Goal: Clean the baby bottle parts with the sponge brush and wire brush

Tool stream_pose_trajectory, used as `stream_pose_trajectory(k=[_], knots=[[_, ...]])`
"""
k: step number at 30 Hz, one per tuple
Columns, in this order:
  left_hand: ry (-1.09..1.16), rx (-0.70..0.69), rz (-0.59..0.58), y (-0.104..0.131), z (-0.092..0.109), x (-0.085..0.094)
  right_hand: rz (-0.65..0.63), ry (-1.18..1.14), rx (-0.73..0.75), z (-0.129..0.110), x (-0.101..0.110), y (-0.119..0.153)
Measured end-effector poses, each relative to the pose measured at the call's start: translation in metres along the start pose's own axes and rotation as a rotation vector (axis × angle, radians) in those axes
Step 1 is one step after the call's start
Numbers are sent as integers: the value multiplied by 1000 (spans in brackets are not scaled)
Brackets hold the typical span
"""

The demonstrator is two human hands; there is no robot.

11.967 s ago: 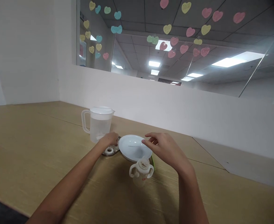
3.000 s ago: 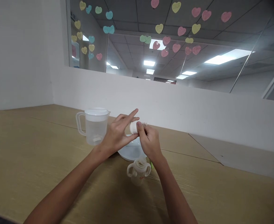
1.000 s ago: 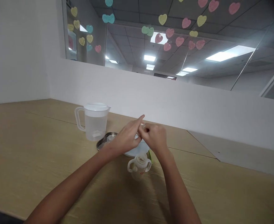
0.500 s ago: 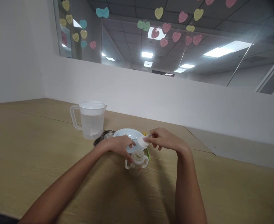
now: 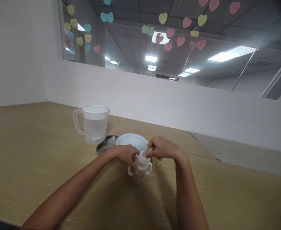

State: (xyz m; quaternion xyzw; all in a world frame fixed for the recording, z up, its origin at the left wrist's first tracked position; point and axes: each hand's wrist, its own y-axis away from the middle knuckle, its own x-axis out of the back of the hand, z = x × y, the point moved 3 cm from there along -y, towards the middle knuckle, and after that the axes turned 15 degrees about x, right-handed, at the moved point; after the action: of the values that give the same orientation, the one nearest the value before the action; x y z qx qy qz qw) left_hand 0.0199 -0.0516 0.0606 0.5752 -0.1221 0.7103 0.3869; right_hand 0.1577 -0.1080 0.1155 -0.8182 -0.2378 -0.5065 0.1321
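Note:
A clear baby bottle (image 5: 138,175) with two white side handles stands on the table in front of me. My left hand (image 5: 124,154) closes on its left side, the thumb by the left handle and the fingertips near the neck. My right hand (image 5: 163,149) pinches the bottle's white collar and clear nipple (image 5: 144,157) from above. The collar sits over the bottle mouth, slightly tilted; I cannot tell whether its thread has caught.
Behind the bottle lies a pale blue bowl (image 5: 130,139). Left of it is a metal kidney dish (image 5: 101,148) with a clear dome-shaped piece (image 5: 112,141). A lidded plastic pitcher (image 5: 94,127) stands farther left. Something green and yellow (image 5: 152,162) shows partly behind the bottle.
My right hand has lowered the collar and nipple from above the bowl's edge onto the bottle mouth. My left hand has closed in on the bottle.

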Motion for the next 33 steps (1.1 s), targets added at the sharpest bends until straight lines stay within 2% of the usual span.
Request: stream_pose_trajectory(k=[22, 33], knots=[[24, -3, 18, -4, 3, -4, -70, 24, -15, -6, -7, -7], [24, 66, 11, 0, 7, -3, -95, 66, -49, -7, -11, -10]])
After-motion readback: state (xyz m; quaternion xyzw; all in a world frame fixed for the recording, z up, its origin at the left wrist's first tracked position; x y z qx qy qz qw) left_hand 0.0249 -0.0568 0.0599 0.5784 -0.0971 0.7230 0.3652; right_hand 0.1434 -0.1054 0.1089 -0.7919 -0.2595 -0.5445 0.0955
